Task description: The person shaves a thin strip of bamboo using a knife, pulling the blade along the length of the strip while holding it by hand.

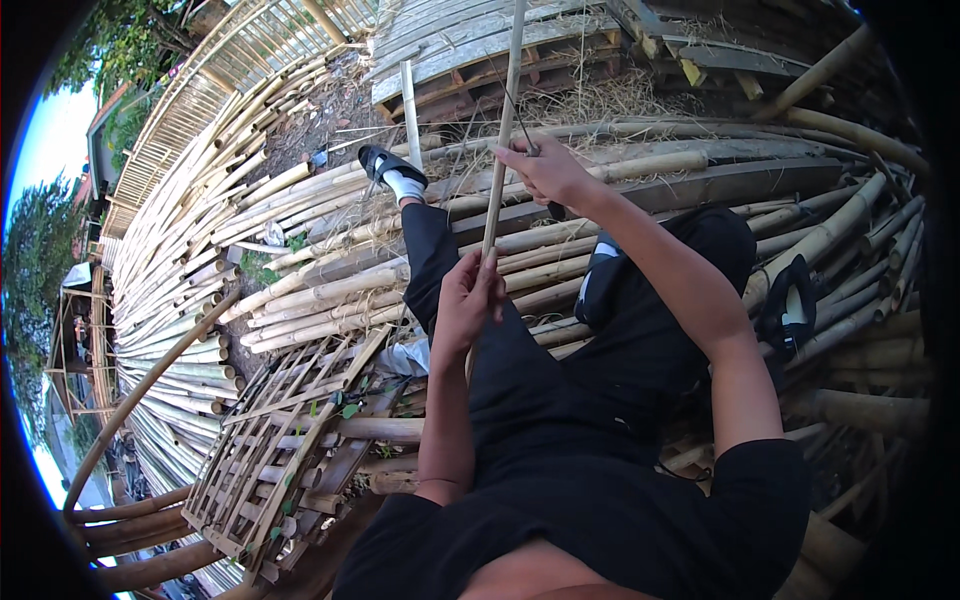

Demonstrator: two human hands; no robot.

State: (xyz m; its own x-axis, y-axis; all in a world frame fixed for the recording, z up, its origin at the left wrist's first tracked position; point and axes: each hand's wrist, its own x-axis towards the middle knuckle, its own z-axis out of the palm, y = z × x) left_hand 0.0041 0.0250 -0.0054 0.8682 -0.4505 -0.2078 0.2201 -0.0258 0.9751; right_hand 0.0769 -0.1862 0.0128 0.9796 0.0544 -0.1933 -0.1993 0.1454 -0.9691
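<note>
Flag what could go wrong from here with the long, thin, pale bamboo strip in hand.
1. The right hand holds a dark, slender, apparently bladed tool, while the left hand grips the bamboo strip nearer the body; a slip might cut that hand.
2. The strip runs out of view at the top; its far end could snag unseen.
3. Pale, round bamboo poles lie around the black-trousered legs; one might roll and upset balance.

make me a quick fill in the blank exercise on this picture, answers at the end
1. Between the left hand and the right hand, the one lower along the long strip is the ____.
2. The one with the dark handle is the ____.
3. The trousers are ____.
4. The sock farthest left in the picture is ____.

Missing words: left; right; black; white.
</note>
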